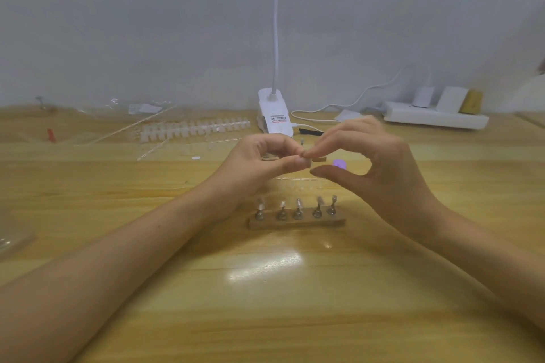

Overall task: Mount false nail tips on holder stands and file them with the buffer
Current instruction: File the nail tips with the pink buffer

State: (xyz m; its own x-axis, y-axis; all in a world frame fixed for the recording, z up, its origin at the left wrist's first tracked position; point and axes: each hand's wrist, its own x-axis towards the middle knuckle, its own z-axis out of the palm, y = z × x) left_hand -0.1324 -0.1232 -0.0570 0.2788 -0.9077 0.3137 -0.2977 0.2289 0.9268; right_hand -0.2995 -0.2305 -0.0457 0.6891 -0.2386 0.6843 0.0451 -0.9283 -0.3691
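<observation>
Touching fingertips (306,154) (blurred): left hand (262,160), right hand (380,168), near holder stands (298,213).

Soft blur, tabletop (265,318) glare, fisheye edges.

Home nail-craft desk — wooden tabletop (295,303), clip lamp (274,115), power strip (433,118), nail-tip strips (191,128).
</observation>
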